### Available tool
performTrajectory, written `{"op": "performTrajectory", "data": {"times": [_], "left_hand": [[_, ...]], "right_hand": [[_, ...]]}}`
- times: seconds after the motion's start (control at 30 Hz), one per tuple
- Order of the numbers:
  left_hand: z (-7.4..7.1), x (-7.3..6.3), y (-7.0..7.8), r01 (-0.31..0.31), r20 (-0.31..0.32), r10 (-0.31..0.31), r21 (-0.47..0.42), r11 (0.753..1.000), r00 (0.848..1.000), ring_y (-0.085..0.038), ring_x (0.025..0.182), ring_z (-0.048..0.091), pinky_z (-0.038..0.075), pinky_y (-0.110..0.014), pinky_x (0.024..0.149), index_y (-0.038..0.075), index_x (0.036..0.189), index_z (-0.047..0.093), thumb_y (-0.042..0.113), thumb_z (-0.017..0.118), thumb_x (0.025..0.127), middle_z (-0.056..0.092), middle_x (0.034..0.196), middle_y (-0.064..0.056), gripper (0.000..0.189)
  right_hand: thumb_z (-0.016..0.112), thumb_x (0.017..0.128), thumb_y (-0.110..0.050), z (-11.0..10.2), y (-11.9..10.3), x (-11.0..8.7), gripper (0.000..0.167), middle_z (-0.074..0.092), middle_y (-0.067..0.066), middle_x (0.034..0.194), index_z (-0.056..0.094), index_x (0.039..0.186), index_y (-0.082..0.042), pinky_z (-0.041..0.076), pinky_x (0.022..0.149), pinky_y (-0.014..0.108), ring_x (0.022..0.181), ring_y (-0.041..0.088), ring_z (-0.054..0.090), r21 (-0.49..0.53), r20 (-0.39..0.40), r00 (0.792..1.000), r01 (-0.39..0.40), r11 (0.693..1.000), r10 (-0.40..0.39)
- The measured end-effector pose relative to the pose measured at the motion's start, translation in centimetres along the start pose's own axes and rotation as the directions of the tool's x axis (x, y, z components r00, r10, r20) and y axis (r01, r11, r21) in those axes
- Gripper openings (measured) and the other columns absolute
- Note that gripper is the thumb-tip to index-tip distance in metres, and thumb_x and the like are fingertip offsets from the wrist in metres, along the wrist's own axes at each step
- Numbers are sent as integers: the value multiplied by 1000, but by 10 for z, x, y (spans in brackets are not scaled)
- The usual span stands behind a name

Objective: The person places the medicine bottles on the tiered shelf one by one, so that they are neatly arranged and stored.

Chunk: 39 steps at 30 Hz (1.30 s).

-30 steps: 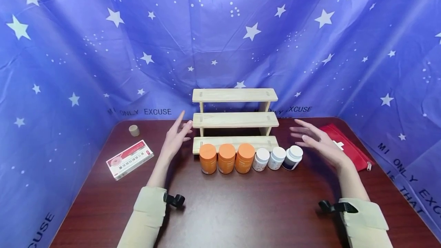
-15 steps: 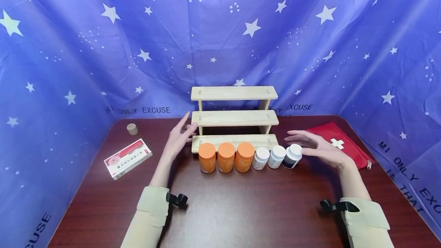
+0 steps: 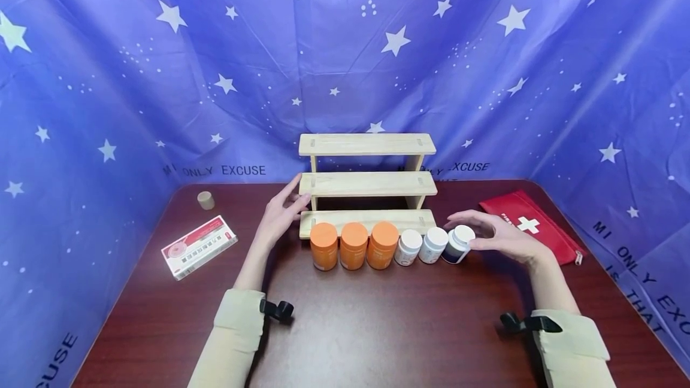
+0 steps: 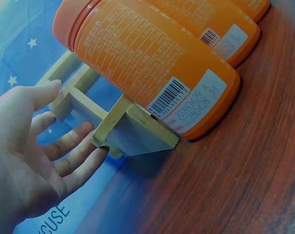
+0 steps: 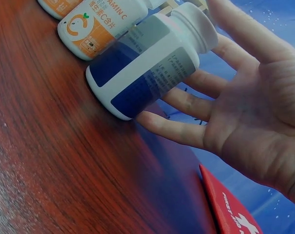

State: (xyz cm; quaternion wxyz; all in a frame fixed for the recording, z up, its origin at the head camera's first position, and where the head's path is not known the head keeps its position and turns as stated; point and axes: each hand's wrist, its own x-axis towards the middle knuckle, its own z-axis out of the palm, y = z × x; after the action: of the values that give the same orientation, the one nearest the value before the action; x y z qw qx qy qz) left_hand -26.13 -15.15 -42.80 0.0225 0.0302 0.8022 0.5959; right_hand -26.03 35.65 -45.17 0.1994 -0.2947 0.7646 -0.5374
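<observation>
A wooden three-tier shelf (image 3: 368,183) stands at the back middle of the table. In front of it, upright in one row, are three orange bottles (image 3: 354,247), two small white bottles (image 3: 408,248) and a white-capped bottle with a dark blue label (image 3: 457,245). My left hand (image 3: 280,215) is beside the shelf's left end, fingers spread and relaxed; in the left wrist view fingertips (image 4: 101,152) lie at the shelf's side. Loosely around the blue-labelled bottle (image 5: 142,63) is my right hand (image 3: 504,237), its thumb by the cap and its fingers (image 5: 174,131) behind and beside the bottle.
A red first aid pouch (image 3: 539,226) with a white cross lies right of my right hand. On the left are a red-and-white medicine box (image 3: 199,248) and a small wooden cylinder (image 3: 205,200). A starry blue cloth (image 3: 345,47) hangs behind the table.
My right hand has moved left and down to the blue-labelled bottle. My left hand has shifted slightly right, closer to the shelf's end. The bottles stand in the same row.
</observation>
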Motion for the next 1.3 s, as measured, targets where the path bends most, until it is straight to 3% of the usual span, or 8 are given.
{"op": "performTrajectory", "data": {"times": [0.2, 0.37, 0.6, 0.83, 1.07, 1.3], "left_hand": [[0, -9, 13, -4, 4, 4, 18, 1000, 1000, -44, 114, 69, 59, -51, 97, 25, 162, 33, 30, 60, 105, 65, 125, -32, 63], [-2, -7, 10, -19, -6, 19, -1, 1000, 1000, -46, 111, 69, 58, -56, 97, 25, 161, 35, 30, 60, 105, 65, 123, -35, 61], [-4, -4, 9, -16, 26, 16, 3, 1000, 1000, -46, 113, 68, 58, -56, 98, 27, 161, 33, 31, 56, 107, 67, 123, -35, 60], [-5, -4, 8, -11, 40, 11, 5, 1000, 999, -45, 114, 68, 58, -56, 99, 27, 162, 31, 31, 55, 107, 67, 123, -36, 60], [-1, 19, -29, -34, 17, 34, 11, 999, 999, -40, 111, 70, 60, -52, 95, 39, 160, 30, 44, 55, 106, 72, 117, -31, 60], [-1, 17, -30, -46, 1, 46, 18, 999, 999, -34, 107, 72, 63, -45, 91, 39, 161, 31, 48, 56, 104, 74, 112, -26, 63]], "right_hand": [[59, 93, 7, -2, 4, -1, 54, 59, 25, 141, 49, 146, 3, 54, 99, 24, 125, 12, 63, -4, -7, 1000, 1, 1000, -1], [59, 94, 6, -2, 3, 0, 48, 62, 24, 136, 55, 141, -2, 56, 95, 25, 118, 13, 66, 6, -14, 1000, -15, 1000, 15], [60, 93, 6, 0, 0, 0, 46, 69, 6, 130, 57, 138, -1, 56, 93, 25, 114, 13, 67, 3, -14, 1000, -19, 1000, 19], [62, 93, 6, -2, 3, 0, 45, 71, 5, 127, 58, 137, 0, 57, 92, 25, 111, 13, 68, 8, -13, 999, -36, 999, 36], [65, 92, 4, -4, 2, -2, 43, 73, 4, 123, 61, 135, -3, 58, 90, 26, 110, 14, 69, -38, -25, 998, -55, 998, 54], [65, 92, 7, -6, 2, 2, 43, 73, 3, 124, 62, 134, 0, 58, 89, 26, 110, 13, 69, -61, -14, 1000, -12, 998, 11]]}}
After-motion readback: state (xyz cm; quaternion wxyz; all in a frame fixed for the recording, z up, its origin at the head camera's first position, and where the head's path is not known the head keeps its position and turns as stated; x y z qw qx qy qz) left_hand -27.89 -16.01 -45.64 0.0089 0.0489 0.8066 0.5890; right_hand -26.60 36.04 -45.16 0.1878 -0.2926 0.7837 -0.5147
